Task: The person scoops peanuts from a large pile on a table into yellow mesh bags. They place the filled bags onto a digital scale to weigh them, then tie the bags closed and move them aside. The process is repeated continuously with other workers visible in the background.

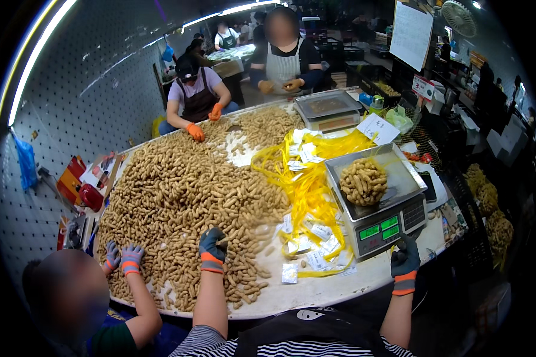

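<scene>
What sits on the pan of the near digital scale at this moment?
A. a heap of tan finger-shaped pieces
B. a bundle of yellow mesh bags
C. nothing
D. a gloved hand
A: a heap of tan finger-shaped pieces lies on the steel pan of the digital scale; the right hand is at the scale's front corner, off the pan.

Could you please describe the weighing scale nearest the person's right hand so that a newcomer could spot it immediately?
Start at the big white table heaped with peanuts. At its right edge, just above the gloved right hand, sits a grey scale. Unlike the second scale farther back, it shows green lit displays and carries a netted bundle of peanuts on its pan.
</scene>
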The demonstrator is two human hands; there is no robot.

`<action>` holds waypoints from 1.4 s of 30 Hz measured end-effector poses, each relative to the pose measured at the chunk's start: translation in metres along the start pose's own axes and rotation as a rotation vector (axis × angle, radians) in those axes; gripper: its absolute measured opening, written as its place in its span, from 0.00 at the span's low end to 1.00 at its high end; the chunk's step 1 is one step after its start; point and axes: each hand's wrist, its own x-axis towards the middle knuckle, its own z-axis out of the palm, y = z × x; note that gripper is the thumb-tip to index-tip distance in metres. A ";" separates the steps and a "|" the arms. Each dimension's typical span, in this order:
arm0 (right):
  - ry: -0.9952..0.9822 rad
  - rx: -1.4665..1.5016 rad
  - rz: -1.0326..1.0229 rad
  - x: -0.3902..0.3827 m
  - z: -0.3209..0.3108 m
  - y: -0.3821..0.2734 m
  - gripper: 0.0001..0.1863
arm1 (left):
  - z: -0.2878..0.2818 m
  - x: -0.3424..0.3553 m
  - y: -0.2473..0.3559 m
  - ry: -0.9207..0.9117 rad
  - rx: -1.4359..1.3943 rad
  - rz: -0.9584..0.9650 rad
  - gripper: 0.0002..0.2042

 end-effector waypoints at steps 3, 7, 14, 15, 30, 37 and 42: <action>-0.060 0.013 0.017 -0.004 0.006 0.003 0.12 | 0.020 -0.027 0.018 -0.148 -0.047 0.042 0.15; -0.114 0.020 -0.023 -0.012 0.001 -0.004 0.13 | 0.078 -0.054 0.037 -0.579 -0.087 0.084 0.14; -0.246 -0.106 -0.355 -0.036 0.062 -0.057 0.21 | 0.186 -0.191 0.116 -1.160 -0.088 0.393 0.17; -0.206 -0.167 -0.548 -0.048 0.081 -0.072 0.22 | 0.203 -0.196 0.117 -1.242 -0.045 0.532 0.19; -0.162 -0.979 -0.766 0.020 0.234 -0.132 0.11 | 0.432 -0.224 0.020 -1.532 1.681 0.513 0.11; -0.228 -0.647 -0.655 0.022 0.243 -0.150 0.08 | 0.455 -0.191 -0.004 -1.556 1.730 0.654 0.22; -0.355 -0.597 -0.650 0.017 0.234 -0.162 0.13 | 0.473 -0.184 0.015 -1.467 1.673 0.687 0.15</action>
